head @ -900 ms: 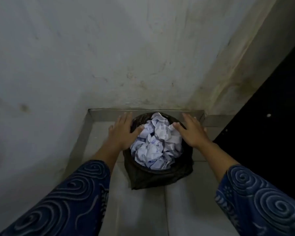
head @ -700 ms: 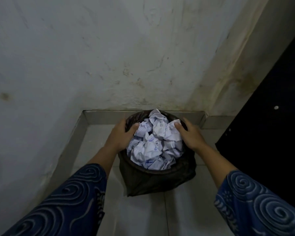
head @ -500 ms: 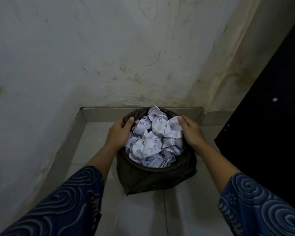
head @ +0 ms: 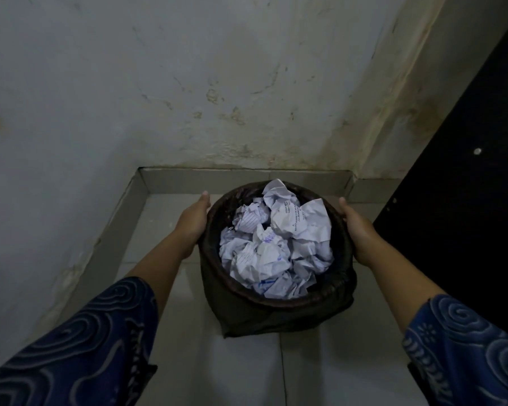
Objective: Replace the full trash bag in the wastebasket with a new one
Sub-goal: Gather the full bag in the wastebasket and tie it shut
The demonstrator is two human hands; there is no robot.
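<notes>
A round wastebasket (head: 276, 315) stands on the tiled floor in a corner, lined with a dark trash bag (head: 214, 218) folded over its rim. Crumpled white paper (head: 279, 244) fills it to the top. My left hand (head: 192, 219) presses against the basket's left outer side just below the rim. My right hand (head: 357, 227) holds the right outer side the same way. The fingers of both hands wrap around the far sides and are partly hidden. No new bag is in view.
A stained white wall (head: 188, 83) rises behind and to the left, with a grey tile skirting (head: 241, 178) at its foot. A black door or panel (head: 467, 186) stands close on the right. Pale floor tiles (head: 247, 370) lie in front of the basket.
Both hands slid from the top of the paper and rim outward to the basket's outer sides. The basket looks larger and nearer in view.
</notes>
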